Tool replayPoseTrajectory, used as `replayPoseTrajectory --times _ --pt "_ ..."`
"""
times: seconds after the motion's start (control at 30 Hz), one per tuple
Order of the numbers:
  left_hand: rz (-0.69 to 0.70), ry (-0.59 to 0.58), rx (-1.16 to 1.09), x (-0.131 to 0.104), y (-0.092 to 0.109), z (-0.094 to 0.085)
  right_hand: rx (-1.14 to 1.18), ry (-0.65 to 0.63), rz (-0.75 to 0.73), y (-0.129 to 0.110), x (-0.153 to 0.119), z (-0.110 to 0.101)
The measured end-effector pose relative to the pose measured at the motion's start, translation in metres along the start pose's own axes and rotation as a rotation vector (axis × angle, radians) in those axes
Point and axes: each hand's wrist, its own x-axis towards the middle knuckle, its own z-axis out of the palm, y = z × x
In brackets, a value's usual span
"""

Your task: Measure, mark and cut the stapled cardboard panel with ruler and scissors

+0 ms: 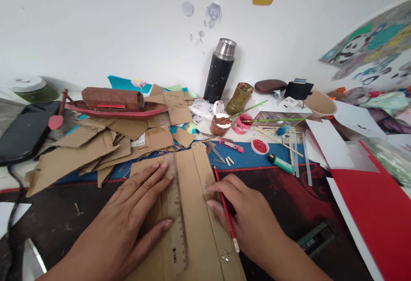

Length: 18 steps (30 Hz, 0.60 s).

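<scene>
My left hand (138,212) lies flat with fingers stretched out, pressing a clear ruler (177,217) onto a sheet of brown cardboard (195,212). The ruler runs lengthwise along the sheet, left of a fold line. At the sheet's right side, my right hand (247,212) is curled with a red pencil (227,208) held in it. The pencil's tip points away from me and its white eraser end towards me. Thumb and index fingertips are close to a small shiny bit (206,185) on the cardboard. More shiny metal bits (225,256) lie nearer me.
Cardboard scraps (80,144) and a model boat (117,103) are at left. Behind stand a black flask (220,71) and open paint pots (220,125). A green-and-black lighter (281,164), sticks and red card (375,212) lie right. A blade (34,261) is at lower left.
</scene>
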Motion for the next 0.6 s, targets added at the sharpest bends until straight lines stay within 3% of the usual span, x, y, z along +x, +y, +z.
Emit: replayPoseTrajectory --times 0.6 --pt "-0.030 -0.018 -0.050 0.0001 0.0001 -0.0008 0.001 -0.023 0.024 -0.0009 0.0007 -0.0010"
